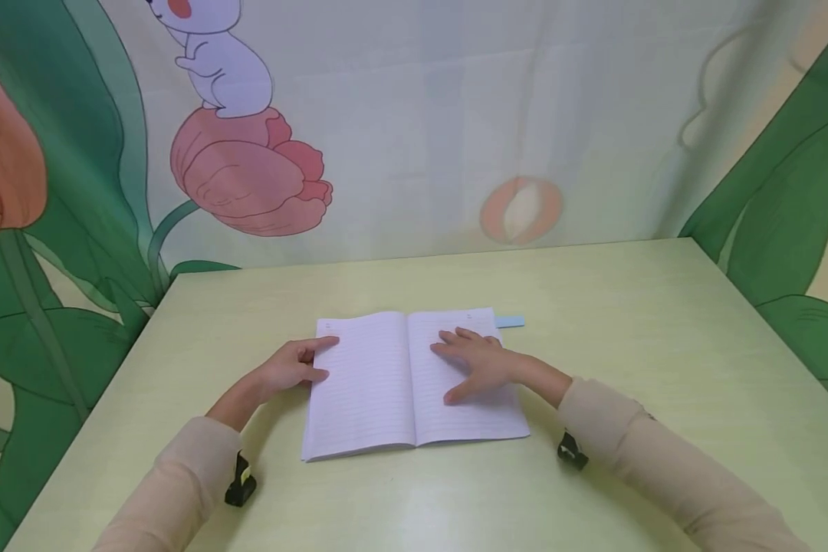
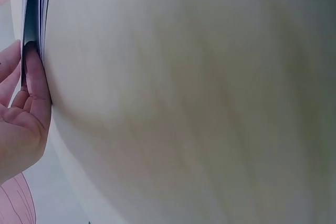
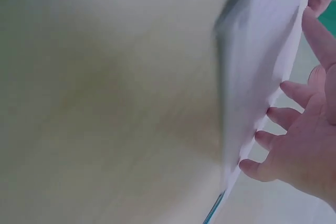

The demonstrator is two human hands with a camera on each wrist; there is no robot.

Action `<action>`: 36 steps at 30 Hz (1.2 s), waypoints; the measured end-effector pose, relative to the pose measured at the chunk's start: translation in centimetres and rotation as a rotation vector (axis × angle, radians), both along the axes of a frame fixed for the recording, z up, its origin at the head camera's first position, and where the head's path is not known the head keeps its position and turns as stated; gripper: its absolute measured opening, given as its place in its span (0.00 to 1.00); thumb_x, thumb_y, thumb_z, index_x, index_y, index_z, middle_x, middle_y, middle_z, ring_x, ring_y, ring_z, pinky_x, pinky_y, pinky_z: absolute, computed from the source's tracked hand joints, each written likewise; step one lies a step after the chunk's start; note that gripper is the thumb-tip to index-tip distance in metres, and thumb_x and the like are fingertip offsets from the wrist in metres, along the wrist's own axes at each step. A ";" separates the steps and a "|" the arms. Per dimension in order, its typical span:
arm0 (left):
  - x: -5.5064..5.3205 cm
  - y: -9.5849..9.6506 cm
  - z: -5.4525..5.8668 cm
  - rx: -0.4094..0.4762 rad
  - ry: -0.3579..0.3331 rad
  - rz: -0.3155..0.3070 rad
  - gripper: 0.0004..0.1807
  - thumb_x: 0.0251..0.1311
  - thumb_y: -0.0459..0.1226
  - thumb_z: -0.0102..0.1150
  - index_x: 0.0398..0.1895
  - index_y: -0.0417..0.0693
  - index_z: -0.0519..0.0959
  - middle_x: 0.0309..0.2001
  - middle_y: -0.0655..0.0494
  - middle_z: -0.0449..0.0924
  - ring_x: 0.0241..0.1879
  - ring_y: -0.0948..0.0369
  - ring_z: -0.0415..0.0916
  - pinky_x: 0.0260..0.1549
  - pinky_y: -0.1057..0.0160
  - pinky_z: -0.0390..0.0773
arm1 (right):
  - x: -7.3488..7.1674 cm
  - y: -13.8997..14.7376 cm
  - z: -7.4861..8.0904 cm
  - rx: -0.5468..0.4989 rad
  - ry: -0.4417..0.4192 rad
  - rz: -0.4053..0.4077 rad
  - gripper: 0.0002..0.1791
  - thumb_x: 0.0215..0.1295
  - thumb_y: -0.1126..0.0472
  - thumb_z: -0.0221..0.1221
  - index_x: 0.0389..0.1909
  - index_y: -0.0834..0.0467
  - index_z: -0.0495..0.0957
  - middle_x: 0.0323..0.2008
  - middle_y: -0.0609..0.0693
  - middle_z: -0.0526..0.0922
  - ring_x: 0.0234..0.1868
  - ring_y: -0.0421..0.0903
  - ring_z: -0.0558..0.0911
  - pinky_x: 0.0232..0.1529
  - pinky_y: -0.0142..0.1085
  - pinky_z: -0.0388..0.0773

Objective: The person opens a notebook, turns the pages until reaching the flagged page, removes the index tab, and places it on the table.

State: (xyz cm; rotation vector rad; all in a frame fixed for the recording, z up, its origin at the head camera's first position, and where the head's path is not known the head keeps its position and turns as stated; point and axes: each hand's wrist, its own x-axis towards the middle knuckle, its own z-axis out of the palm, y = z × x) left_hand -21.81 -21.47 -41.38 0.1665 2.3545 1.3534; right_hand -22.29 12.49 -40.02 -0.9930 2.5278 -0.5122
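An open notebook (image 1: 369, 391) with lined white pages lies on the table, its spine running between the two hands. At its left edge my left hand (image 1: 291, 368) grips the pages, thumb and forefinger on top. In the left wrist view, other fingers (image 2: 35, 74) reach in under the upper sheets. My right hand (image 1: 479, 360) rests on the right page with fingers spread; the right wrist view shows its fingertips (image 3: 286, 116) touching the paper. A light blue strip (image 1: 510, 322) sticks out past the notebook's upper right edge.
The pale yellow-green table (image 1: 648, 322) extends around the notebook. Behind it hangs a printed curtain (image 1: 414, 153) with flowers and leaves. Black devices (image 1: 240, 483) sit at both wrists, under beige sleeves (image 1: 607, 422).
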 end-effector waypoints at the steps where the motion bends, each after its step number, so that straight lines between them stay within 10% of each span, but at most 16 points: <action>1: 0.1 0.0 0.0 -0.003 -0.001 0.002 0.33 0.54 0.27 0.58 0.65 0.43 0.62 0.34 0.48 0.64 0.36 0.55 0.63 0.28 0.66 0.64 | -0.2 0.2 -0.1 0.016 0.016 -0.012 0.46 0.51 0.42 0.62 0.68 0.57 0.56 0.69 0.59 0.49 0.68 0.61 0.44 0.56 0.65 0.44; 20: -0.1 0.0 -0.3 -0.039 0.005 0.006 0.33 0.54 0.28 0.59 0.65 0.46 0.64 0.36 0.48 0.64 0.39 0.54 0.63 0.31 0.65 0.65 | -2.9 3.9 -0.3 0.105 0.039 -0.260 0.55 0.47 0.40 0.64 0.69 0.62 0.48 0.69 0.62 0.45 0.68 0.62 0.41 0.56 0.66 0.42; 36: -0.1 -0.2 -0.4 -0.049 0.006 0.012 0.33 0.54 0.28 0.59 0.65 0.47 0.64 0.34 0.49 0.63 0.39 0.55 0.63 0.32 0.65 0.65 | -3.3 3.9 -0.8 0.126 0.075 -0.288 0.56 0.46 0.39 0.64 0.69 0.62 0.48 0.69 0.58 0.51 0.68 0.59 0.42 0.58 0.64 0.38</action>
